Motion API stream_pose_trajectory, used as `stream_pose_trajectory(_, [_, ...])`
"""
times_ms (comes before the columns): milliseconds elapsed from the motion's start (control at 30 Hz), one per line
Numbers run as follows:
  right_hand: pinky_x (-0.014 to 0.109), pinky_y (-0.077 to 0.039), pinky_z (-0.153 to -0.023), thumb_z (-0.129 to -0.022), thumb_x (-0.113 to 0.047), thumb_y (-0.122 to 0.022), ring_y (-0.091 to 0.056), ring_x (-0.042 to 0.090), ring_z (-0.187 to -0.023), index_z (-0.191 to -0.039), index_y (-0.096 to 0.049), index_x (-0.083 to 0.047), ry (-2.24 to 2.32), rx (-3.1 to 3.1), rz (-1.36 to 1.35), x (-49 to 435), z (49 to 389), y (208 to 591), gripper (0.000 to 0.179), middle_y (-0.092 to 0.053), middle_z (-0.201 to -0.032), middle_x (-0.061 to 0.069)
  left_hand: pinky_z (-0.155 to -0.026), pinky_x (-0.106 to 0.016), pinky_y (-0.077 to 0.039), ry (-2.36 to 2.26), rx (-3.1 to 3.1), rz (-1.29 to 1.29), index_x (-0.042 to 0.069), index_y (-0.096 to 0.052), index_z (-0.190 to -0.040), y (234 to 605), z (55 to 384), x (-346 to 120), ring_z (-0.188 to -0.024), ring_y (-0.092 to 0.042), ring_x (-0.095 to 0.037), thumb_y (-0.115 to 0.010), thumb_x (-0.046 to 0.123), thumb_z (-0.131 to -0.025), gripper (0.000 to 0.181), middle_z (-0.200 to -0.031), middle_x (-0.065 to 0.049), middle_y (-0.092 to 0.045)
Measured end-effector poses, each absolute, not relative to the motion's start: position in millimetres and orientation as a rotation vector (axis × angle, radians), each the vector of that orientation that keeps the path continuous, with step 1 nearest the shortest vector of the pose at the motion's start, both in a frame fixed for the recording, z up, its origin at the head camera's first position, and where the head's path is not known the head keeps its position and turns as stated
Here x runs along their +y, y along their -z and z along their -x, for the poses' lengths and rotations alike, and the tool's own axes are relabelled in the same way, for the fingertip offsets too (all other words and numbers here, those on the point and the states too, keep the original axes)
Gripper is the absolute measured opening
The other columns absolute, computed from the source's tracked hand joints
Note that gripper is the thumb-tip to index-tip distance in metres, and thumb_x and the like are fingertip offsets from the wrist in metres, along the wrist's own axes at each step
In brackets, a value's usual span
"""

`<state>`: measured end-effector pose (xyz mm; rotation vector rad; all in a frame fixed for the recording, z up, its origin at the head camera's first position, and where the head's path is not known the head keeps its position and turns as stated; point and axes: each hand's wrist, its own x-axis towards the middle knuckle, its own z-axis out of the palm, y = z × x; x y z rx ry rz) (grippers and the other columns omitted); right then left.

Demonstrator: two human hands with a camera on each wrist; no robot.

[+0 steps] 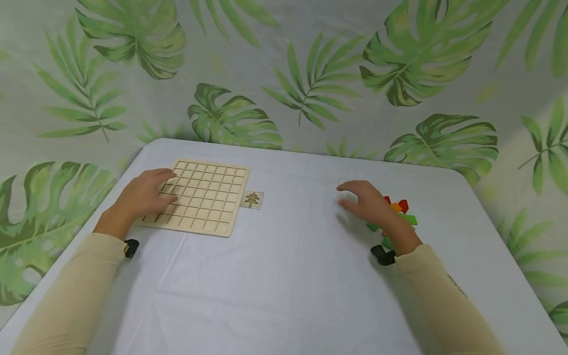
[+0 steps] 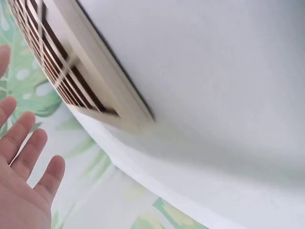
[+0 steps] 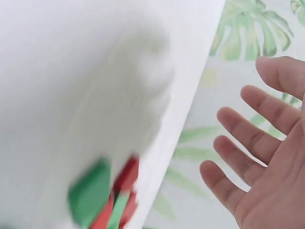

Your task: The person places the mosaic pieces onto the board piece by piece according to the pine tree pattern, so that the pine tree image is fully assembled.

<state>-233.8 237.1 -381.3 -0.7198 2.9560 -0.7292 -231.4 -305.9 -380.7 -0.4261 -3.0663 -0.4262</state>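
Note:
A square wooden board (image 1: 208, 197) with a carved grid lies on the left part of the table. My left hand (image 1: 148, 193) is over the board's left edge, fingers extended and holding nothing; whether it touches the board I cannot tell. In the left wrist view the same hand (image 2: 26, 162) shows spread fingers beside the board's corner (image 2: 128, 112). Above the table on the right, my right hand (image 1: 366, 201) is held with loose, parted fingers and nothing in them. Behind and partly under it lies a small pile of red, orange and green blocks (image 1: 408, 218), partly hidden by the wrist.
A small card (image 1: 252, 199) with a brown tree-like pattern on a grid lies at the board's right edge. The white-covered table (image 1: 284, 276) ends at a leaf-patterned cloth (image 1: 310, 88) behind and at the sides.

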Motion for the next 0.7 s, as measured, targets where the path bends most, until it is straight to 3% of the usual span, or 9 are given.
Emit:
stream_pose_trajectory(167, [0.056, -0.033, -0.117, -0.096, -0.018, -0.063, -0.046, 0.039, -0.136, -0.132, -0.061, -0.002, 0.735, 2.904, 0.681, 201, 235, 385, 0.040, -0.060, -0.139, 0.018, -0.109, -0.068, -0.032, 0.423, -3.125, 0.458, -0.002, -0.046, -0.144, 388, 244, -322, -0.137, -0.036, -0.052, -0.066, 0.032, -0.090, 0.067, -0.152, -0.029, -0.038])
stream_pose_trajectory(500, [0.052, -0.035, -0.117, -0.095, -0.020, -0.063, -0.046, 0.037, -0.138, -0.132, -0.061, -0.004, 0.696, 2.846, 0.869, 132, 249, 397, 0.041, -0.055, -0.144, 0.018, -0.113, -0.066, -0.028, 0.579, -3.218, 0.465, -0.007, -0.036, -0.148, 404, 255, -344, -0.141, -0.029, -0.055, -0.069, 0.035, -0.088, 0.080, -0.154, -0.035, -0.031])
stream_pose_trajectory(700, [0.056, -0.035, -0.116, -0.096, -0.025, -0.060, -0.037, 0.035, -0.145, -0.141, -0.054, -0.013, 0.511, 2.804, 0.894, 94, 256, 398, 0.047, -0.042, -0.156, 0.013, -0.109, -0.068, -0.032, 0.596, -3.177, 0.594, -0.009, -0.046, -0.141, 404, 258, -338, -0.138, -0.032, -0.056, -0.071, 0.031, -0.086, 0.072, -0.151, -0.035, -0.034])
